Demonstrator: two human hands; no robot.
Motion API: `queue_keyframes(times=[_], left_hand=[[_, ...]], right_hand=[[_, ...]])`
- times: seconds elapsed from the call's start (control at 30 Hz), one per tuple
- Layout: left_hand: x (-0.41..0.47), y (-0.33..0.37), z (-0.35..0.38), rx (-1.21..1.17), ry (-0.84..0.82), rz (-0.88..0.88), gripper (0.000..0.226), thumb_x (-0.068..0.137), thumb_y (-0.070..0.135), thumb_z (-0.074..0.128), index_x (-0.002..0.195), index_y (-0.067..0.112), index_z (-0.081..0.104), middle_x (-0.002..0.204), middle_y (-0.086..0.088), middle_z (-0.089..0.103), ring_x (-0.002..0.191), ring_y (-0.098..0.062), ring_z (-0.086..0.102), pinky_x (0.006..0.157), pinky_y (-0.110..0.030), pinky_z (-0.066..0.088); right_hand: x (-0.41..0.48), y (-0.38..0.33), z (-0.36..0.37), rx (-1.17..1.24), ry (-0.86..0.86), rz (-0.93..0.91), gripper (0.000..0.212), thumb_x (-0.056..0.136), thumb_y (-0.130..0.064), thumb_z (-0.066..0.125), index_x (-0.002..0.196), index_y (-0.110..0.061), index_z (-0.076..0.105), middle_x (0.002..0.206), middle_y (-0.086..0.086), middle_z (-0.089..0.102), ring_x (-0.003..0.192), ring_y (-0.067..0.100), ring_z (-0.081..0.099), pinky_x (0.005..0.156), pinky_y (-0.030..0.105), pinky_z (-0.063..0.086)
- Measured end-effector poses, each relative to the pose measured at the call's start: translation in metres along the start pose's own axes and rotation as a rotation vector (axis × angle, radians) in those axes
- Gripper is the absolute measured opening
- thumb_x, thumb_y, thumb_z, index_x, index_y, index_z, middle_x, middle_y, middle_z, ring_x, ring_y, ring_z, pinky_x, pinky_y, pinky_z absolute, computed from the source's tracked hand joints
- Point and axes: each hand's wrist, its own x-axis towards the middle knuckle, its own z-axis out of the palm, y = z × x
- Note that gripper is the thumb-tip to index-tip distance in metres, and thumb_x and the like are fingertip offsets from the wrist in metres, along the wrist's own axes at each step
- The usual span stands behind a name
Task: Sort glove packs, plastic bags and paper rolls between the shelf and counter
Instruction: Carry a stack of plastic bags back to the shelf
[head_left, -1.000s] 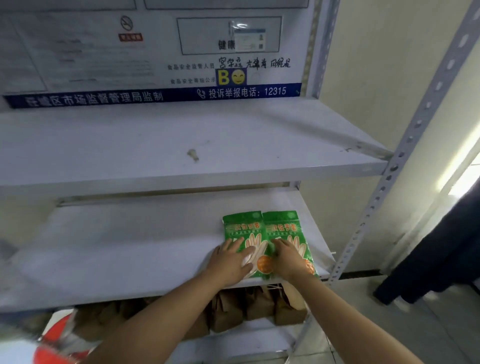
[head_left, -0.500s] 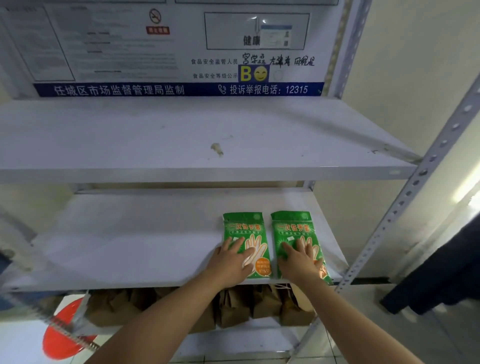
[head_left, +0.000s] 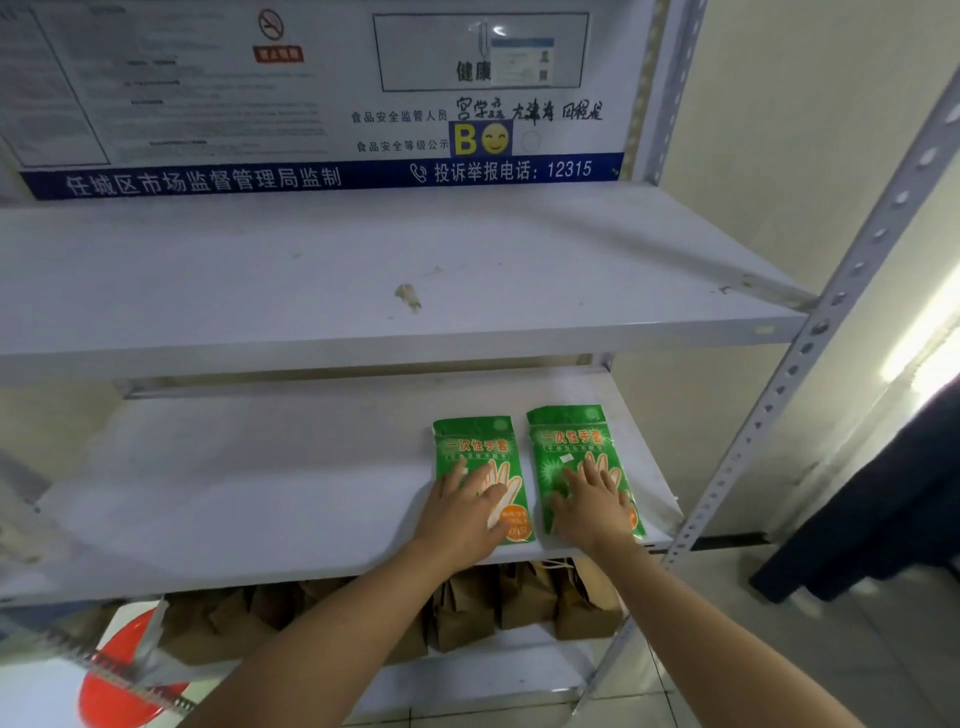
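- White-painted metal shelf (head_left: 260, 499) is carrying the work: two glove packs are lying flat near the front right of its middle board, with the boards above and to the left of the fingers standing bare but for a small scrap.
- Brown paper bags (head_left: 467, 608) are sitting on the board beneath the hands, and a red basin (head_left: 119, 691) is showing lower left.
- The green packs, overlapping a second ago, are now lying apart with a strip of white shelf showing between them; the pair is apparently being spread into a neat row, so this shelving step is looking nearly finished.
- The left glove pack (head_left: 475, 457) is lying under the left hand (head_left: 462, 519), its top edge reaching beyond the fingertips.
- The right glove pack (head_left: 571, 447) is sitting just right of it, under the right hand (head_left: 592, 512).
- Both hands are pressing palm-down, fingers (head_left: 589, 475) stretched out flat and slightly splayed on the printed faces, gripping nothing, only pushing or steadying.
- No plastic bags or paper rolls are showing near the fingers.
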Motion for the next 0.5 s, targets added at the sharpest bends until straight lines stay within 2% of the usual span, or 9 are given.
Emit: queue_keyframes(times=[0.07,0.1,0.2,0.3,0.4,0.5], left_hand=[[0.001,0.016,0.004,0.006,0.116,0.091,0.051,0.100,0.046,0.038,0.144,0.023,0.048,0.157,0.000,0.035,0.147,-0.028,0.021,0.118,-0.045,0.026],[0.002,0.027,0.007,-0.003,0.153,0.145,0.047,0.100,0.042,0.038,0.140,0.021,0.052,0.151,0.000,0.043,0.142,-0.024,0.030,0.116,-0.042,0.030],[0.008,0.070,0.015,-0.069,0.179,0.279,0.041,0.099,0.036,0.036,0.128,0.018,0.058,0.132,0.001,0.055,0.124,-0.020,0.044,0.105,-0.038,0.041],[0.021,0.123,0.022,-0.110,0.206,0.385,0.037,0.097,0.036,0.036,0.120,0.020,0.060,0.121,0.000,0.059,0.113,-0.020,0.050,0.096,-0.039,0.046],[0.034,0.188,0.029,-0.139,0.215,0.501,0.032,0.095,0.034,0.039,0.109,0.018,0.063,0.109,-0.003,0.062,0.101,-0.023,0.056,0.088,-0.039,0.049],[0.047,0.241,0.034,-0.193,0.205,0.541,0.034,0.094,0.035,0.039,0.107,0.019,0.065,0.109,-0.001,0.062,0.099,-0.022,0.059,0.085,-0.037,0.051]], right_hand=[[-0.011,0.012,0.000,0.138,0.192,-0.027,0.048,0.101,-0.038,0.043,0.148,-0.024,0.043,0.163,0.005,0.025,0.150,0.027,0.022,0.122,0.045,0.023],[-0.018,0.019,0.000,0.241,0.267,-0.040,0.044,0.100,-0.032,0.047,0.142,-0.019,0.051,0.157,0.007,0.039,0.144,0.027,0.035,0.118,0.042,0.032],[-0.044,0.048,-0.009,0.425,0.381,-0.045,0.031,0.099,-0.024,0.052,0.125,-0.014,0.065,0.126,0.005,0.063,0.110,0.022,0.060,0.094,0.039,0.051],[-0.075,0.092,-0.027,0.487,0.482,-0.008,0.023,0.098,-0.023,0.054,0.113,-0.016,0.070,0.107,-0.001,0.067,0.093,0.016,0.064,0.082,0.038,0.055],[-0.106,0.148,-0.046,0.521,0.533,0.043,0.014,0.098,-0.024,0.056,0.101,-0.020,0.070,0.095,-0.008,0.065,0.085,0.008,0.062,0.076,0.027,0.053],[-0.124,0.193,-0.064,0.511,0.564,0.155,0.010,0.095,-0.023,0.059,0.087,-0.021,0.064,0.083,-0.008,0.062,0.076,0.008,0.059,0.069,0.024,0.050]])
